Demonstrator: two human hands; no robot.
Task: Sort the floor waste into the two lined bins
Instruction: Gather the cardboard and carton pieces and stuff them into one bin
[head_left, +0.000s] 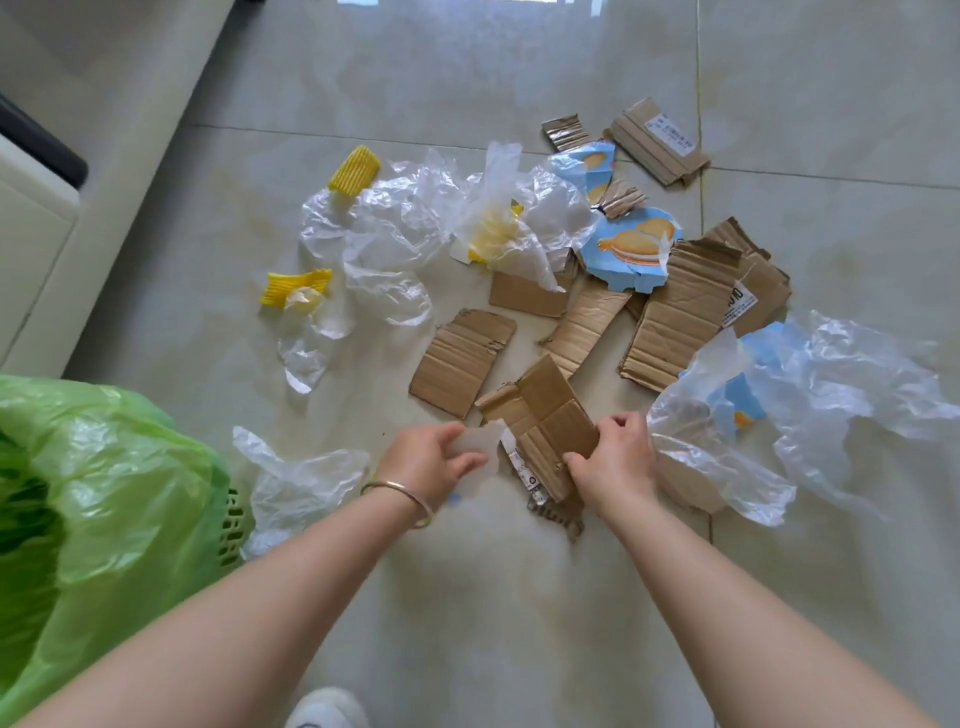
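Hands (524, 457) grip cardboard piece (545, 415).

A white label (739, 302) on the large cardboard sheet (680, 312) shows digits resembling "010"; other labels are illegible.

Lined bin (104, 467) left; cardboard scraps (675, 322) right of plastic bags (395, 228).

Pretty bright, soft daylight all over, looks like it's coming from the far end since the glossy floor tiles (467, 62) catch a white glare strip right at the top edge. Shadows are faint and mushy. Wide-angle lens bends the tile seams near the edges. Overall slightly soft, and the left hand (431, 462) is a bit smeared with motion blur.
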